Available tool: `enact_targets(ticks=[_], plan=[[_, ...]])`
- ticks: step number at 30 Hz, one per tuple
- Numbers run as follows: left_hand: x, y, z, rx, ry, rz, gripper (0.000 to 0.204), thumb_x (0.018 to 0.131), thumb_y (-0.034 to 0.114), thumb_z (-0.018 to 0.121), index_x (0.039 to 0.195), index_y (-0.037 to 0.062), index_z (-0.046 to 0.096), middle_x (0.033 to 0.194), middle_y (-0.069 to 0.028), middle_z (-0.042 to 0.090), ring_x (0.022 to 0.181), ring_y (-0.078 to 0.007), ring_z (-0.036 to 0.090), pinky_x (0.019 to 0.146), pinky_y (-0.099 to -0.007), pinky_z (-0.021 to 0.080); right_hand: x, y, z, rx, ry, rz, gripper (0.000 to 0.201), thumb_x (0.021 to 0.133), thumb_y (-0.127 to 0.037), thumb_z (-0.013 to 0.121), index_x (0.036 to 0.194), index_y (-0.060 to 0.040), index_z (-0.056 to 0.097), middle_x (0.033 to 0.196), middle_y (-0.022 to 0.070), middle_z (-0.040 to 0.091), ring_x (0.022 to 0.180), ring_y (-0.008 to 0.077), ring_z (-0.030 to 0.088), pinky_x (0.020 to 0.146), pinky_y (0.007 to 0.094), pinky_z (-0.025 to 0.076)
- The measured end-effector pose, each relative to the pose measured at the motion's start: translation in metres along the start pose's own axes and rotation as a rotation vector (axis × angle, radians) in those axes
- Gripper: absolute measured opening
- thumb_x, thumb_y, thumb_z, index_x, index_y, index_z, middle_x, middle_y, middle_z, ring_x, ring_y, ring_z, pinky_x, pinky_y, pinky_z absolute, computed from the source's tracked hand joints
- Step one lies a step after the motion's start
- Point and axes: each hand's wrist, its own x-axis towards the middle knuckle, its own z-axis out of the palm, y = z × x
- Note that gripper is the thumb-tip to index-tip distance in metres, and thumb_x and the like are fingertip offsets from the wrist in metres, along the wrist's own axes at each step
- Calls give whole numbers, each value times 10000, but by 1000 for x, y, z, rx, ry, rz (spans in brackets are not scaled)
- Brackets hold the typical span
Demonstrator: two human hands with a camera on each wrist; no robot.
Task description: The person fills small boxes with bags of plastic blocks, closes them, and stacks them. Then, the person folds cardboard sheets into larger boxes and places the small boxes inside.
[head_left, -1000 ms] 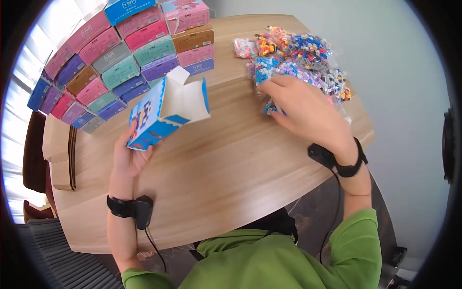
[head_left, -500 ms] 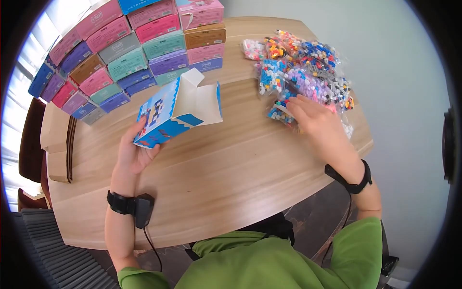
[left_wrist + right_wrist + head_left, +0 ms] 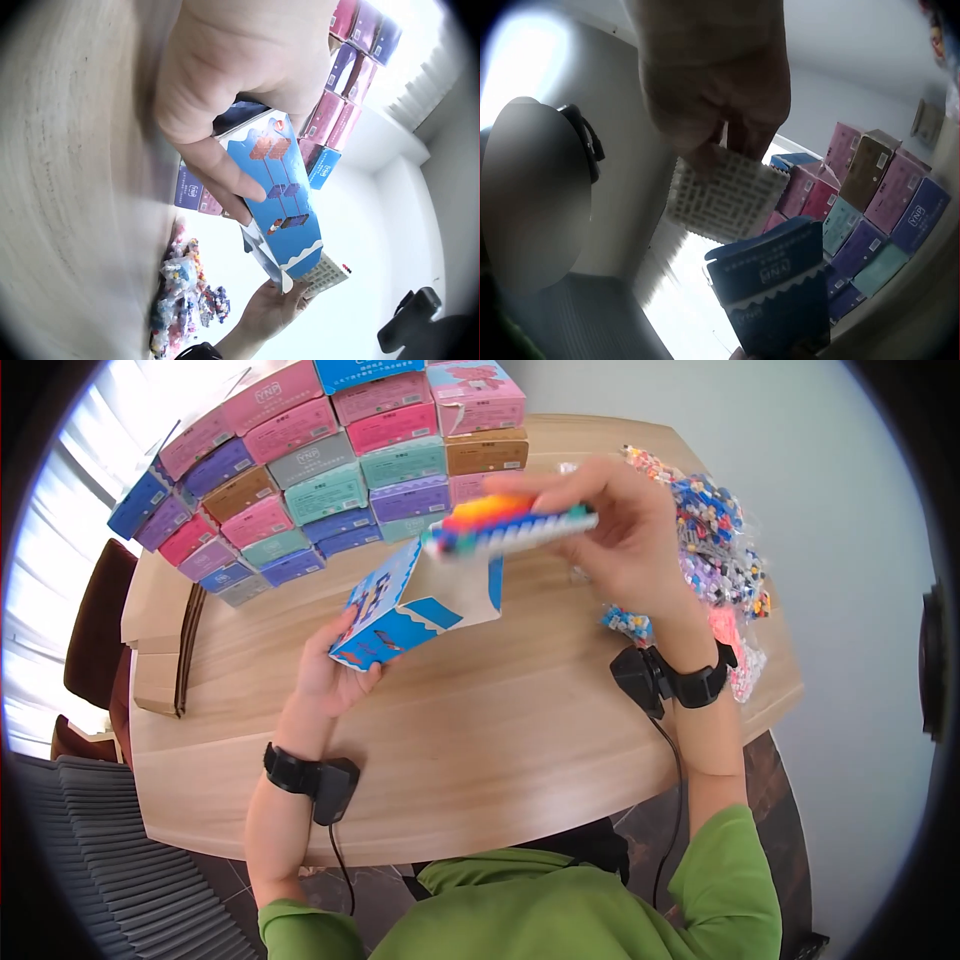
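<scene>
My left hand (image 3: 335, 670) grips the lower end of a blue cardboard box (image 3: 400, 628), tilted with its flaps open toward the upper right. Printed block pictures show on the box's side in the left wrist view. Above the box's mouth, my right hand (image 3: 625, 525) pinches a flat white building-block plate (image 3: 510, 538) by its edge. Orange, red, blue and green pieces, blurred in the head view, sit on its upper face. Its gridded underside (image 3: 727, 195) faces the right wrist camera, close over the box's open end.
Stacked pink, purple, teal and brown boxes (image 3: 320, 490) stand at the back left. Clear bags of small colourful bricks (image 3: 715, 525) lie at the right, with a small blue one (image 3: 628, 623) nearer. Folded cardboard (image 3: 160, 645) rests at the table's left edge.
My right hand has left the bags of bricks and moved left and up to the box, now with the block plate in its fingers. The left hand keeps its grip on the box.
</scene>
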Motion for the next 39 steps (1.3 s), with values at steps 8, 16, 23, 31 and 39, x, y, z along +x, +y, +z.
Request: enact_targets(ticks=[8, 16, 23, 31, 39], plan=[[1, -2, -4, 54, -29, 31, 464, 891, 287, 411, 1248, -4, 357, 1070, -242, 522, 791, -348, 587, 553, -311, 564, 0, 1, -1, -240, -151, 29, 314, 612, 174, 533, 847, -13, 623, 963, 90, 648, 906, 212, 620, 801, 289, 491], [-1, -4, -11, 85, -35, 28, 472, 889, 289, 417, 1253, -3, 346, 1085, -242, 520, 791, -362, 587, 566, -318, 564, -1, 0, 1, -161, -83, 157, 253, 659, 141, 587, 866, 1, 628, 890, 71, 647, 838, 165, 620, 772, 272, 502], [-2, -5, -12, 15, -20, -6, 469, 891, 307, 406, 1227, -19, 373, 1092, -229, 536, 773, -378, 601, 568, -325, 564, -2, 5, -2, -68, -47, 319, 250, 658, 132, 585, 860, -11, 622, 865, 63, 638, 818, 185, 622, 741, 267, 511], [0, -4, -4, -76, 3, 38, 460, 883, 343, 409, 1178, -8, 434, 1061, -222, 553, 741, -362, 601, 540, -301, 553, -5, 9, 21, -483, -91, -172, 271, 617, 108, 592, 844, -40, 607, 910, 57, 618, 793, 260, 599, 657, 302, 497], [-2, -4, -6, 16, -18, 36, 497, 870, 329, 424, 1240, 1, 370, 1083, -226, 546, 765, -389, 602, 516, -301, 549, -4, 9, 13, -292, -220, -142, 286, 629, 92, 631, 876, -52, 634, 902, 57, 609, 794, 242, 596, 657, 293, 495]])
